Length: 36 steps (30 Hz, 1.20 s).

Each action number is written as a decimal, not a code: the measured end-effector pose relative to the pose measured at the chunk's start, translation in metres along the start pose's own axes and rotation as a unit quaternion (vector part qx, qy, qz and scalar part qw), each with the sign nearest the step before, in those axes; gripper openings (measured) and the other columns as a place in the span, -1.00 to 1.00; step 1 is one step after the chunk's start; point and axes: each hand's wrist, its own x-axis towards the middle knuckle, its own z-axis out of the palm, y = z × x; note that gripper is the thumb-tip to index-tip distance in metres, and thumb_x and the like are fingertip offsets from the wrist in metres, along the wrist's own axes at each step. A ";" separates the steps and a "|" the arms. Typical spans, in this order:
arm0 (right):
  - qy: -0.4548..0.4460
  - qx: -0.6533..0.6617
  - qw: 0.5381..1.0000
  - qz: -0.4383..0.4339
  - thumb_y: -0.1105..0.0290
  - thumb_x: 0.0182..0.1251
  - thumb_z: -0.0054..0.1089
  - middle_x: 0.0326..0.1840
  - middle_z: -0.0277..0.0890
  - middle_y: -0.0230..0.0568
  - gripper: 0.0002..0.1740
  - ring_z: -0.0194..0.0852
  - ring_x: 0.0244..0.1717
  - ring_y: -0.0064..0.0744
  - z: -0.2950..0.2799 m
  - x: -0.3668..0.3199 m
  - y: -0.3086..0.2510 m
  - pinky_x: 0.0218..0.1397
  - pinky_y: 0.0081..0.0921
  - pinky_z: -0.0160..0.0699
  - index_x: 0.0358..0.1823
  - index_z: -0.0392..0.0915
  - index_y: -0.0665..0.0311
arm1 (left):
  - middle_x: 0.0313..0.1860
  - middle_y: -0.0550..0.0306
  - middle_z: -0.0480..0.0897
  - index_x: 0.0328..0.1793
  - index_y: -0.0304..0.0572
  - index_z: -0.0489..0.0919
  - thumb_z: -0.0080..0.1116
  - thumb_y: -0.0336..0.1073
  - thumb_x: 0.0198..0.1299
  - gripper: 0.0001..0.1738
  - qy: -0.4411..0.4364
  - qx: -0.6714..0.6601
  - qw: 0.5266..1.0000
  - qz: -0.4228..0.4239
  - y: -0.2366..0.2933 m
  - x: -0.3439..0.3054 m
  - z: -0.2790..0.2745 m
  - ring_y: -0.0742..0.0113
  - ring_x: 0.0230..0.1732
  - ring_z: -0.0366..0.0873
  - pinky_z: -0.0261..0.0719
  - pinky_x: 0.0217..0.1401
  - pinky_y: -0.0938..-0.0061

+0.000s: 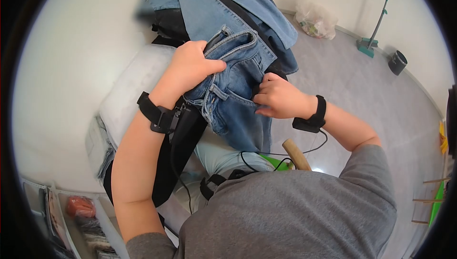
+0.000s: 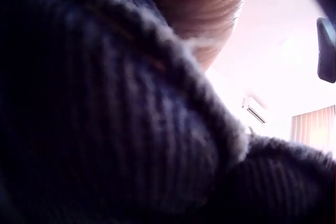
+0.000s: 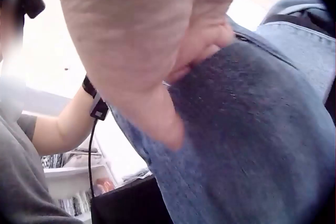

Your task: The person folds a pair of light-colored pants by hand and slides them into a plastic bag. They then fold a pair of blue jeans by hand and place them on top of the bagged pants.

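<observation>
left hand (image 1: 190, 68) grips jeans (image 1: 235, 113) waistband | right hand (image 1: 278, 98) pinches jeans front

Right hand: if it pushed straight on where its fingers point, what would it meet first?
The jeans: the right hand is pinching their denim now; beyond that, probably, the left hand gripping them too.

Broom (image 1: 373, 25), black bin (image 1: 397, 62), plastic bag (image 1: 315, 20).

Right hand (image 3: 142, 40): close against the lens, fingers curled into a fold of the blue denim jeans (image 3: 247, 140), thumb lying on the cloth.
Left forearm (image 3: 60, 127): at left, wearing a black wrist strap (image 3: 95, 103) with a thin black cable (image 3: 90, 145) hanging.
Upper right: pale blue denim garment (image 3: 310, 50).
</observation>
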 end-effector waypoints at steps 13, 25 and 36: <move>0.265 0.015 0.963 0.053 0.58 -0.01 0.18 -0.35 0.51 -0.22 -0.83 0.46 -0.22 -0.16 -0.014 -0.008 0.029 -0.11 -0.33 0.44 -0.32 0.54 0.26 | -0.48 -0.21 0.58 -0.30 -0.44 0.56 0.23 -0.20 -0.19 -0.60 0.031 0.068 0.997 0.026 0.004 -0.020 -0.021 -0.05 -0.40 0.57 0.51 -0.28 0.32; 0.193 0.240 0.862 0.402 0.36 -0.04 0.41 0.26 0.36 -0.12 -0.46 0.30 0.26 -0.08 0.166 -0.125 0.032 0.29 -0.32 0.29 0.05 0.49 0.17 | -0.27 0.04 0.64 -0.09 -0.36 0.56 0.28 -0.35 -0.13 -0.59 0.161 0.159 0.969 0.102 -0.013 -0.053 -0.094 0.29 -0.24 0.53 0.46 -0.06 0.47; 0.219 0.174 0.905 0.320 0.37 -0.20 0.38 0.43 0.14 -0.03 -0.75 0.14 0.37 0.00 0.218 -0.108 0.017 0.37 -0.06 0.11 -0.40 0.60 0.24 | -0.07 -0.08 0.65 -0.05 -0.40 0.61 0.25 -0.38 -0.06 -0.61 0.076 0.384 0.876 0.280 -0.042 -0.098 -0.148 0.12 0.00 0.57 0.44 0.16 0.33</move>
